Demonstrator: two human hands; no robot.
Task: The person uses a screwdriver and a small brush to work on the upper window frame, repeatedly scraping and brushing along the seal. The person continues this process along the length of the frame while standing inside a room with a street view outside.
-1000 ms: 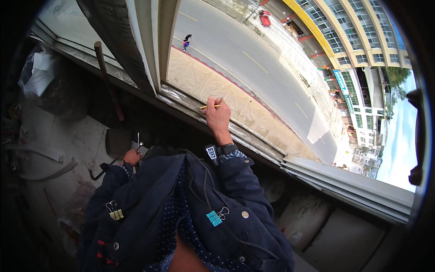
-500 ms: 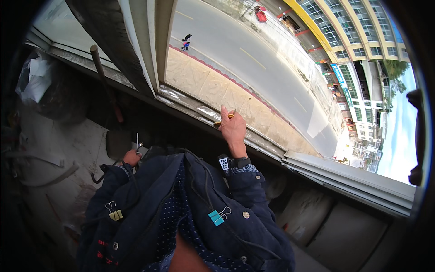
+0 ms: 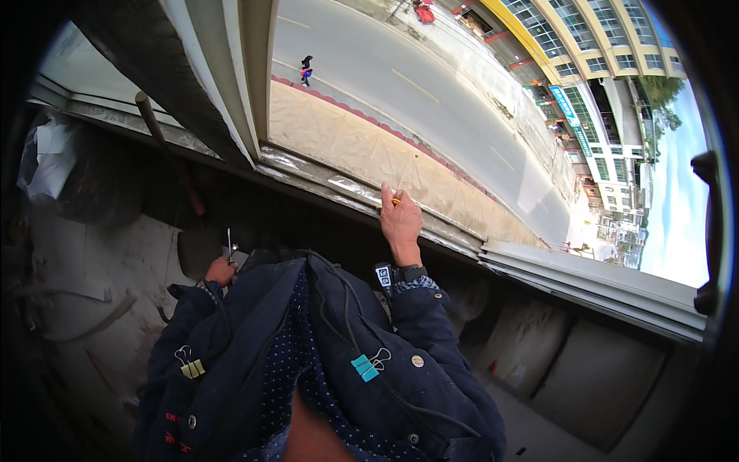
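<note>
My right hand (image 3: 401, 224) rests over the window track (image 3: 350, 187), its fingers closed round a small yellow-and-dark handle (image 3: 396, 202). The rest of that tool is hidden by the hand, so its kind does not show. Low at the left, my left hand (image 3: 221, 271) is closed on a slim, shiny metal tool (image 3: 229, 240) that points up out of the fist. Its exact kind is too small to tell. White smears mark the track beside my right hand.
A window sash frame (image 3: 212, 73) stands at the left of the opening. Nearby, a wooden-handled tool (image 3: 150, 115) leans by a clear plastic bag (image 3: 50, 158). Outside lie a tan ledge (image 3: 339, 131) and, far below, a street (image 3: 400, 73) with a walking person (image 3: 306, 71).
The view has shifted slightly. My right hand has shifted a little along the track, and less of the yellow-and-dark handle shows. The left hand keeps its hold.
</note>
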